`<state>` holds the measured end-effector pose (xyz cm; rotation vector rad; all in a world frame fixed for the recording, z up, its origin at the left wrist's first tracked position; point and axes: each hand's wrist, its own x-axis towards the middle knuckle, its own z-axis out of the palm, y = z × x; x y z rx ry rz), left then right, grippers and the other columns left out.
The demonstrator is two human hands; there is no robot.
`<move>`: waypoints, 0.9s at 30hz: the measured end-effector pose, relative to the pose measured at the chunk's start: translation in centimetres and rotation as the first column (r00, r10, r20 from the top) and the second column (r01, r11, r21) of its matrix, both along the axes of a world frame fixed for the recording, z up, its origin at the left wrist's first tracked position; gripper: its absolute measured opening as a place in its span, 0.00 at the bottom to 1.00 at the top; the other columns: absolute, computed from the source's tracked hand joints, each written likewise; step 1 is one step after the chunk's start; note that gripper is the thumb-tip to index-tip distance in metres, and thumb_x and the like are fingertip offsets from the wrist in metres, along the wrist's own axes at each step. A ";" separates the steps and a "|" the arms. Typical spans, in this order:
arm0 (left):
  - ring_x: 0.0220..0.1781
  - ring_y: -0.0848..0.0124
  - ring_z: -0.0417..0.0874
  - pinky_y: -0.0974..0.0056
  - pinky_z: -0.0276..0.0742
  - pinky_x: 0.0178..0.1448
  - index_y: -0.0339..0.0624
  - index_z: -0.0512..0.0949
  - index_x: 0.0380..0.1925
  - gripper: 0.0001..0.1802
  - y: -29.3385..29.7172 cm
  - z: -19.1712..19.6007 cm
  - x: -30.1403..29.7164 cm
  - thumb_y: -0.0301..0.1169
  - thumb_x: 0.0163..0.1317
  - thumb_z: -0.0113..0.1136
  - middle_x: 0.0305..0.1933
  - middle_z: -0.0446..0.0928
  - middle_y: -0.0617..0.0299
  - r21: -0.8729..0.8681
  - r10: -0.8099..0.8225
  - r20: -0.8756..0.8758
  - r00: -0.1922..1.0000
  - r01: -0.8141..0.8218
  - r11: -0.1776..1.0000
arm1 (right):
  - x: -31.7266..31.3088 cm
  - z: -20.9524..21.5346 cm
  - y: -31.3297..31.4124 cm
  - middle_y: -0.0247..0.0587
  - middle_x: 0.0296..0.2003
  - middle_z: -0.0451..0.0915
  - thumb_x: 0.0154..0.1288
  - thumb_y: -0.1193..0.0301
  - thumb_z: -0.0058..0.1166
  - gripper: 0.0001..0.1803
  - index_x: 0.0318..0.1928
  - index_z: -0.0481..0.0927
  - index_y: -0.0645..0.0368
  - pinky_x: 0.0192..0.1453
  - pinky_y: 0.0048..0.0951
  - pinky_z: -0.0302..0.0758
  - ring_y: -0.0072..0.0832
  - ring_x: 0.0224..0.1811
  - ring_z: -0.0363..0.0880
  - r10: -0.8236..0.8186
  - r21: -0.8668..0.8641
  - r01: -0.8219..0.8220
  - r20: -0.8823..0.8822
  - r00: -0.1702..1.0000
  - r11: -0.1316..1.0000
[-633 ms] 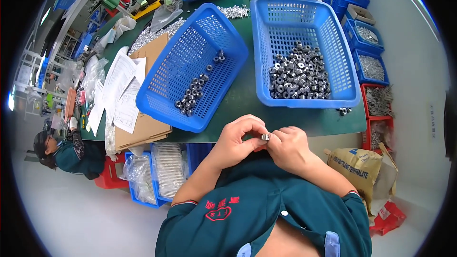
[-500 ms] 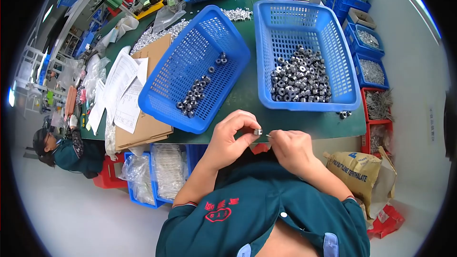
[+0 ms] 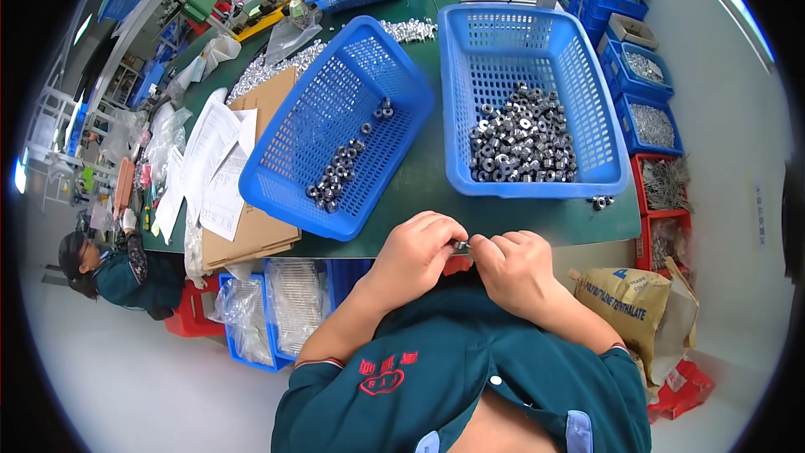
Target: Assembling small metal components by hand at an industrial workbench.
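Observation:
My left hand (image 3: 411, 256) pinches a small round metal collar (image 3: 460, 245) between thumb and fingertips, just past the table's front edge. Right up against it, the fingers of my right hand (image 3: 513, 273) are closed in a pinch. A thin object showed at these fingertips a moment ago; now it is hidden. Beyond my hands stands a blue basket (image 3: 537, 188) with a heap of similar metal collars (image 3: 524, 138). Tilted to its left is a second blue basket (image 3: 277, 201), holding a smaller group of collars (image 3: 337, 173).
Cardboard sheets (image 3: 243, 243) and papers (image 3: 220, 193) lie left of the baskets on the green table (image 3: 411, 193). A few loose collars (image 3: 601, 201) sit by the right basket's corner. Stacked bins (image 3: 650, 122) line the right side. A co-worker (image 3: 122, 273) is at the far left.
My hands have come together, so the right fingertips now meet the collar held in the left. The view has shifted slightly; the baskets stand as before.

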<state>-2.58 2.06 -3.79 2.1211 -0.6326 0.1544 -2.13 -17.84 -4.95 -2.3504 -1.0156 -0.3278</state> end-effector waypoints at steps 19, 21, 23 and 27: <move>0.39 0.54 0.87 0.52 0.83 0.39 0.40 0.84 0.25 0.06 -12.9 -1.0 16.5 0.24 0.46 0.60 0.33 0.83 0.51 0.722 -0.328 0.139 0.934 0.131 0.680 | -1.9 -1.7 -3.9 0.25 0.18 0.68 0.73 0.69 0.49 0.11 0.37 0.79 0.64 0.23 0.17 0.57 0.12 0.19 0.62 0.250 0.475 0.519 -0.860 0.445 0.711; 0.40 0.54 0.86 0.52 0.82 0.40 0.42 0.84 0.29 0.09 -12.0 -1.1 16.5 0.24 0.47 0.59 0.35 0.83 0.52 0.668 -0.295 0.164 0.941 0.114 0.735 | -1.8 -1.7 -3.8 0.25 0.18 0.67 0.73 0.69 0.49 0.11 0.36 0.78 0.64 0.22 0.16 0.56 0.12 0.19 0.61 0.246 0.477 0.519 -0.857 0.452 0.709; 0.41 0.56 0.85 0.51 0.80 0.42 0.44 0.83 0.29 0.08 -9.9 -1.1 16.4 0.27 0.48 0.59 0.32 0.82 0.55 0.453 -0.153 0.346 0.926 -0.022 0.891 | -1.5 -1.9 -3.9 0.25 0.18 0.68 0.73 0.69 0.48 0.11 0.36 0.78 0.64 0.23 0.17 0.56 0.12 0.19 0.61 0.246 0.468 0.511 -0.862 0.442 0.721; 0.40 0.57 0.84 0.55 0.80 0.44 0.45 0.84 0.34 0.07 -0.7 0.3 15.9 0.30 0.56 0.59 0.36 0.83 0.57 0.219 0.358 0.471 0.806 -0.500 0.838 | -1.3 -2.4 -4.3 0.25 0.19 0.70 0.73 0.70 0.49 0.11 0.38 0.80 0.64 0.24 0.17 0.58 0.11 0.20 0.63 0.283 0.493 0.515 -0.856 0.433 0.701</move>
